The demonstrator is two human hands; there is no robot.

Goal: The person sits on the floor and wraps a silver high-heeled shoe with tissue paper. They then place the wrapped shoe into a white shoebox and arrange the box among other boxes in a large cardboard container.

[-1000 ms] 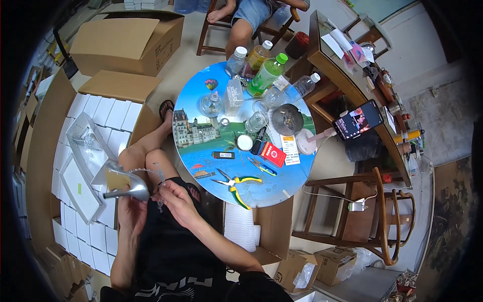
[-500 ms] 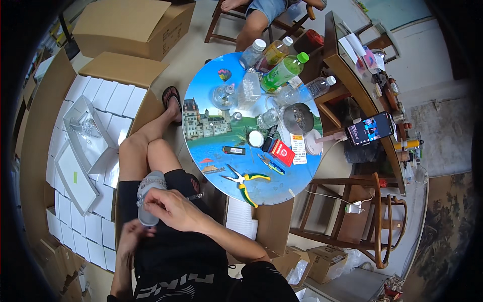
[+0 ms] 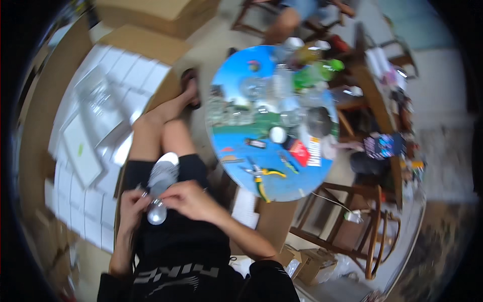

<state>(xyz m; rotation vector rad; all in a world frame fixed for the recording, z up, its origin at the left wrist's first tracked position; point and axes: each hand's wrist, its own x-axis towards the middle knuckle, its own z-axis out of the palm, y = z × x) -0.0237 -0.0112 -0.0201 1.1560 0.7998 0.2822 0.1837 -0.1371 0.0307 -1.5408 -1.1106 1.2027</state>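
Observation:
A pale grey sandal [image 3: 163,173] with a shiny, clear-looking strap lies over my lap, its rounded heel end toward me. My left hand [image 3: 134,205] pinches at its left side, fingers closed near the strap. From the right, my right hand [image 3: 188,200] has its thumb and fingers pressed together at the other side of the strap, just above the heel end. Blur hides exactly what part each set of fingertips holds.
To my left is a large carton [image 3: 37,100] full of white boxes, with an opened white box [image 3: 108,118] on top. At right, a round blue table [image 3: 231,176] bears bottles, green-yellow pliers [image 3: 259,177] and a red packet [image 3: 299,152]. Another person's leg [image 3: 284,24] shows beyond.
The view has swung, so the table sits farther right and blurs. My right hand has come down from over the sandal to its side; my left has risen to the strap.

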